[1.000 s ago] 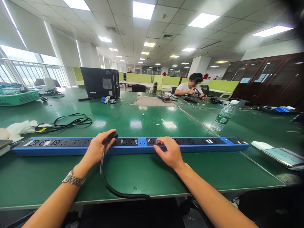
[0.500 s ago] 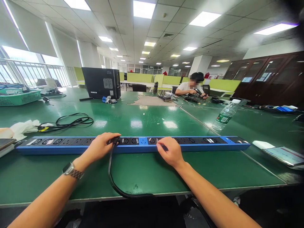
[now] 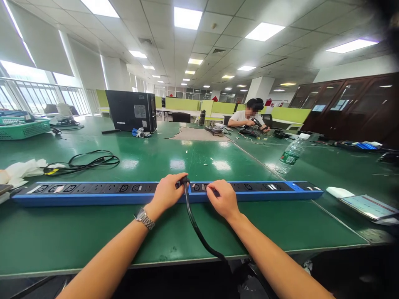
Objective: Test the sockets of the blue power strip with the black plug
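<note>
On the near edge of the glossy green worktable (image 3: 93, 232), a long blue-and-black metal power strip (image 3: 93, 193) is laid lengthwise, and a black moulded plug (image 3: 183, 181) with its thick black cable (image 3: 199, 234) is held at a socket near the strip's middle. The plug is pinched by the curled fingers of the left hand (image 3: 166, 193), on whose wrist a silver metal watch (image 3: 144, 217) is worn, while the cable is trailed toward the near table edge and down out of sight. The right hand (image 3: 222, 200) is rested on the strip just beside the plug, its fingers drawn together and pressed onto the top face, so that the strip appears to be steadied. Whether the plug is fully seated cannot be told; judged from the grip, the insertion is under way but not yet finished, and the many other sockets along the strip are seen unoccupied. Farther back, a coiled black cord (image 3: 87, 161) and a clear plastic water bottle (image 3: 290, 153) are left on the table.
</note>
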The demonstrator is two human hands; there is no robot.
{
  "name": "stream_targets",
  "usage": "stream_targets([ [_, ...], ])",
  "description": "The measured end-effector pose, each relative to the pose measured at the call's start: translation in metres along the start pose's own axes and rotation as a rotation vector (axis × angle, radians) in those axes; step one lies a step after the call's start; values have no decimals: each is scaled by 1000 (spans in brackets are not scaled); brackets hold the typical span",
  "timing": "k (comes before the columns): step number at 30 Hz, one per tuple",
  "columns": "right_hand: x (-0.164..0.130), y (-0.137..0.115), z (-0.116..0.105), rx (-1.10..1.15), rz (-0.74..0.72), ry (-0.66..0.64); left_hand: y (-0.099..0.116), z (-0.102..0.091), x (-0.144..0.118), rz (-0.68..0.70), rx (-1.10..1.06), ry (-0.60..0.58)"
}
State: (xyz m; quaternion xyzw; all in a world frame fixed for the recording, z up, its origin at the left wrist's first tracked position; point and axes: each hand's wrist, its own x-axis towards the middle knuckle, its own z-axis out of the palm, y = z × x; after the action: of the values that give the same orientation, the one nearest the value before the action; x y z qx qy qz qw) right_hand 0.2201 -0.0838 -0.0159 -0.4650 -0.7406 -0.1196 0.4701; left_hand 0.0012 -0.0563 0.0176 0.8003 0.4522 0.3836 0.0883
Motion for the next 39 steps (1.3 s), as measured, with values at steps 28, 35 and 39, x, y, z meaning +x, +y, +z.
stream_targets([
  [28, 0, -13, 2, 181, -29, -2, 8, 13, -14, 132, -149, 217],
  [35, -1, -14, 1, 120, -168, -29, 24, 21, -23, 354, 53, 40],
  [39, 0, -7, 0, 87, -3, 104, 19, 21, -23, 341, -24, 95],
])
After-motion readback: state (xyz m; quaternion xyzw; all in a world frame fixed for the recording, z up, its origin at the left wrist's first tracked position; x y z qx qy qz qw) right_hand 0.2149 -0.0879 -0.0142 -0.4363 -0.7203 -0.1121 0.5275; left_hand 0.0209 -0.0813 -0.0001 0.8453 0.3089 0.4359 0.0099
